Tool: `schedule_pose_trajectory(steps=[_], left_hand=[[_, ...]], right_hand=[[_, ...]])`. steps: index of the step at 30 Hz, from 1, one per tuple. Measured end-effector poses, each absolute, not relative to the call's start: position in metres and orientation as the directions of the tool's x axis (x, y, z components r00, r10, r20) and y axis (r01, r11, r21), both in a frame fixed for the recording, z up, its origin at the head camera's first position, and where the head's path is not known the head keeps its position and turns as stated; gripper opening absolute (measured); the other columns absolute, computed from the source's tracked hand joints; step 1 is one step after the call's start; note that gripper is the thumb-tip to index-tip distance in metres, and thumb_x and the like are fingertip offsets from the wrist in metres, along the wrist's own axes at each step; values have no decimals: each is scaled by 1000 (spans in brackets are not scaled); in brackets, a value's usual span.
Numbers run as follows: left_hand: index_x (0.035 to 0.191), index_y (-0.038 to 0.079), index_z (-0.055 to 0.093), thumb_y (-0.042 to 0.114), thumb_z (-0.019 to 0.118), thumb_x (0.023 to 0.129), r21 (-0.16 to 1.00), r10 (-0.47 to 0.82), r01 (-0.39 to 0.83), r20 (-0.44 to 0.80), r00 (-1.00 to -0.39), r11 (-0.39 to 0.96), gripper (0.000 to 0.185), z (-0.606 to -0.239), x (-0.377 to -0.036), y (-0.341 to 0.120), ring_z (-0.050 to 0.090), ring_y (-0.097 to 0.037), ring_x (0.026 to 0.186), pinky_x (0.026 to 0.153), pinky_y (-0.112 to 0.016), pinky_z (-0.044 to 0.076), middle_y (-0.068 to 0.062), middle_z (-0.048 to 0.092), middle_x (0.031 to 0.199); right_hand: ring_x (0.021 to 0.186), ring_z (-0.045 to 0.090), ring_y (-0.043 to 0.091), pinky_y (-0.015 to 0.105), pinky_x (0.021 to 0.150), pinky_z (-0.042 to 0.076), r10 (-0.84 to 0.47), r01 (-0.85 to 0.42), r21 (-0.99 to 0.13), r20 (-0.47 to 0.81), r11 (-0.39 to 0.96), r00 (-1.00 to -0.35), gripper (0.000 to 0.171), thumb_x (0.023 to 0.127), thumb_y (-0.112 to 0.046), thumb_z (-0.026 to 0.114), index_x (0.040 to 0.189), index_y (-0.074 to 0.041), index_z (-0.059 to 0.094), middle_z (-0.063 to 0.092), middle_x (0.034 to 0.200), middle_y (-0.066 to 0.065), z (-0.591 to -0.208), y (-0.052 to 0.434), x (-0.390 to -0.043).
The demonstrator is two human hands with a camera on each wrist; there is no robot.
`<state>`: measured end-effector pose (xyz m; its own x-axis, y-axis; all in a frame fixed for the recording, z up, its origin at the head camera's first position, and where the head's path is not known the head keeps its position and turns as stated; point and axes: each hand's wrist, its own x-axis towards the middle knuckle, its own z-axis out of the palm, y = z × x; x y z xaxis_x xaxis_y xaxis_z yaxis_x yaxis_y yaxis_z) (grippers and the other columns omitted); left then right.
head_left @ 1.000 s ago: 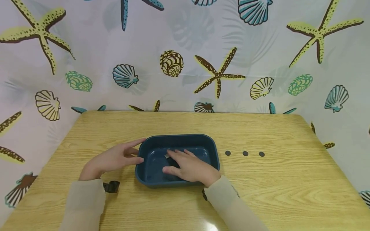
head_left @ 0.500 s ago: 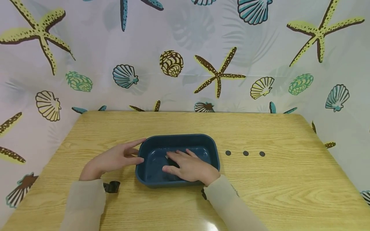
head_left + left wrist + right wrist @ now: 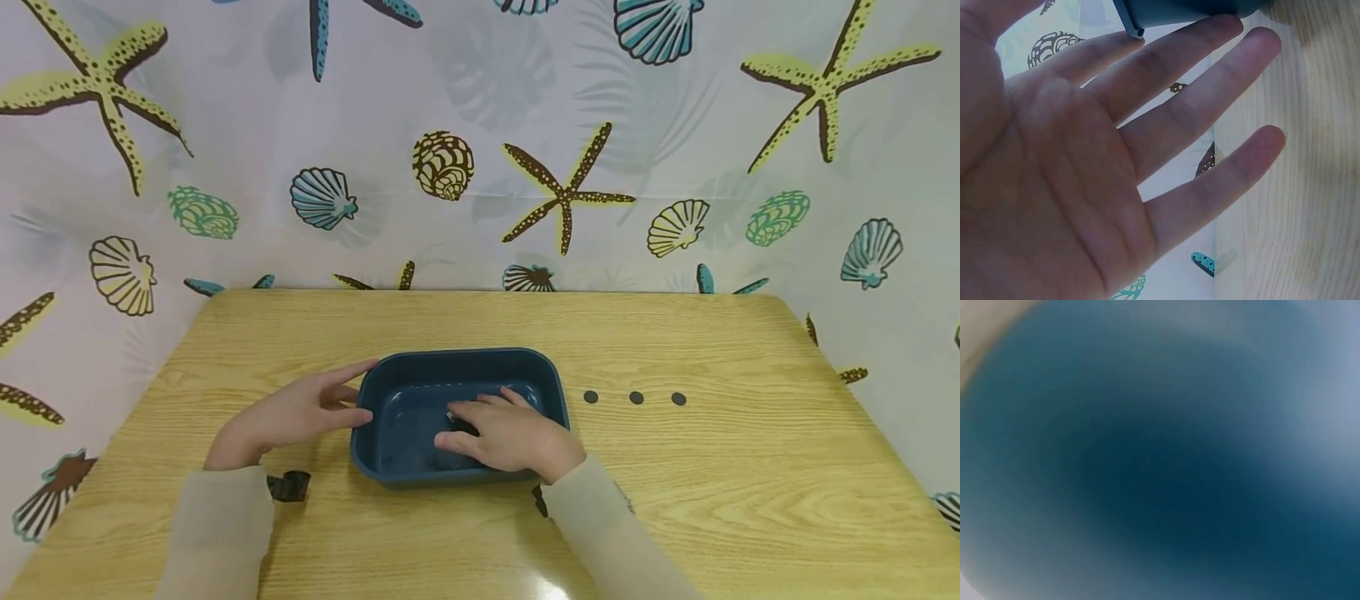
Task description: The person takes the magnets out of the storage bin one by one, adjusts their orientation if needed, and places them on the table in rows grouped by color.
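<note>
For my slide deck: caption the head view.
Left hand touches blue tray; right hand inside it, three dark discs alongside.

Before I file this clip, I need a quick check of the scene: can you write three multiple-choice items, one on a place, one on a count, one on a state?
1. Where is the right hand?
A. inside the dark blue plastic tub
B. on the small black discs
C. off the table

2. How many small black discs lie on the light wooden table?
A. two
B. three
C. five

3. How is the left hand?
A. fist closed
B. fingers straight against the tub's left rim
C. lifted high

Key: 1 A, its fingers lie over the tub floor; 2 B, three in a row right of the tub; 3 B, fingertips touch the rim.
</note>
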<state>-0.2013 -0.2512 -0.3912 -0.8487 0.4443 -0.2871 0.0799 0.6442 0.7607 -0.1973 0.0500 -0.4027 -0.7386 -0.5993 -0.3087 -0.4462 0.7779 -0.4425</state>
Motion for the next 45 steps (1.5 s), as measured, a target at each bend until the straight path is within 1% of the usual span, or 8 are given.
schedule_pose_trajectory(steps=[5, 10, 14, 21, 29, 35, 39, 45], left_hand=[[167, 17, 19, 41, 66, 101, 752, 434, 71, -298, -850, 655, 85, -391, -201, -251, 55, -45, 137, 103, -54, 52, -29, 54, 149], [167, 17, 19, 41, 67, 101, 743, 426, 69, -302, -853, 666, 85, -391, -201, -252, 55, -45, 137, 103, -55, 52, -29, 54, 149], [167, 17, 19, 40, 67, 101, 748, 434, 78, -294, -852, 659, 85, -391, -202, -251, 56, -44, 137, 103, -54, 53, -29, 54, 149], [167, 16, 18, 39, 66, 101, 753, 446, 90, -284, -849, 651, 85, -391, -201, -253, 56, -44, 137, 103, -55, 52, -29, 54, 149], [167, 16, 18, 39, 67, 101, 756, 448, 96, -276, -850, 648, 85, -392, -202, -253, 55, -46, 137, 102, -54, 53, -31, 53, 149], [167, 16, 19, 39, 67, 101, 753, 440, 87, -282, -853, 652, 85, -392, -202, -253, 55, -45, 137, 103, -54, 52, -30, 54, 149], [167, 15, 17, 38, 66, 102, 753, 449, 98, -277, -849, 651, 85, -392, -202, -253, 56, -46, 136, 102, -55, 53, -31, 53, 148], [167, 16, 17, 38, 67, 101, 754, 445, 91, -282, -850, 651, 85, -392, -202, -253, 55, -45, 137, 102, -54, 53, -30, 53, 149]], right_hand=[[153, 41, 21, 53, 131, 13, -609, -425, -493, -308, 759, -731, 67, 106, -56, 47, 158, -15, 43, 54, 157, -3, -400, 58, -198], [149, 48, 21, 55, 131, 14, -627, -426, -530, -283, 733, -726, 68, 106, -55, 49, 158, -12, 43, 59, 152, -1, -399, 63, -201], [142, 55, 22, 54, 128, 23, -631, -452, -533, -213, 715, -746, 64, 103, -49, 59, 153, -11, 50, 64, 146, 1, -401, 66, -204], [129, 64, 23, 51, 120, 38, -627, -526, -459, -95, 717, -773, 53, 94, -41, 74, 137, -11, 66, 71, 134, 4, -407, 67, -206], [127, 59, 27, 47, 114, 43, -609, -538, -391, -76, 747, -790, 56, 91, -44, 76, 138, -13, 67, 64, 144, 4, -414, 65, -207], [126, 58, 26, 47, 112, 44, -603, -539, -373, -72, 755, -795, 50, 91, -44, 76, 132, -15, 71, 63, 143, 4, -418, 64, -208], [124, 58, 24, 47, 112, 44, -597, -541, -350, -69, 764, -799, 41, 92, -38, 77, 128, -18, 74, 64, 139, 2, -419, 63, -208], [113, 60, 22, 46, 108, 46, -572, -530, -321, -49, 785, -819, 28, 92, -30, 79, 118, -19, 77, 67, 124, 1, -418, 62, -207]])
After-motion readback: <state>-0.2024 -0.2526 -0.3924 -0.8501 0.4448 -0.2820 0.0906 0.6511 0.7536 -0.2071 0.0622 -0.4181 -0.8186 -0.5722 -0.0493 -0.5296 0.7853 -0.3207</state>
